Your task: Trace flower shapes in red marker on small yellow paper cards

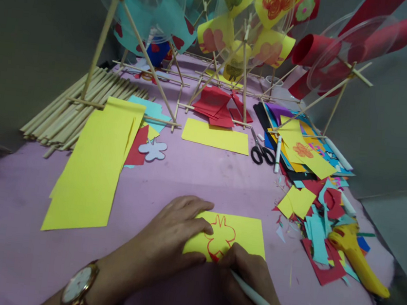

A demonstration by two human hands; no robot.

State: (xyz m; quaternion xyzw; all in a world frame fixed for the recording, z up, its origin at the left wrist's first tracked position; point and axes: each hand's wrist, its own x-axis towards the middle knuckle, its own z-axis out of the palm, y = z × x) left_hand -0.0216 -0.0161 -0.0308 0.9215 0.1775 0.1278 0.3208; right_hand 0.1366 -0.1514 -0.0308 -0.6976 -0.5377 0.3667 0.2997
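A yellow paper rectangle (249, 231) lies on the pink-covered table (200, 181) before me, with a red butterfly outline (235, 234) drawn on it. My left hand (176, 228), fingers spread, rests flat on the paper's left part and holds it down. In my right hand (244, 277) a white marker (258, 300) is gripped; its tip is hidden by my fingers near the outline's lower edge, where a patch of red shows. A wristwatch (78, 284) sits on my left wrist.
Long yellow sheets (89, 173) and wooden sticks (79, 109) lie left. Stick stands with paper pinwheels (246, 35) rise behind. Scissors (262, 154), a capped marker (278, 153), paper scraps (317, 236) and a yellow glue gun (356, 263) are at right.
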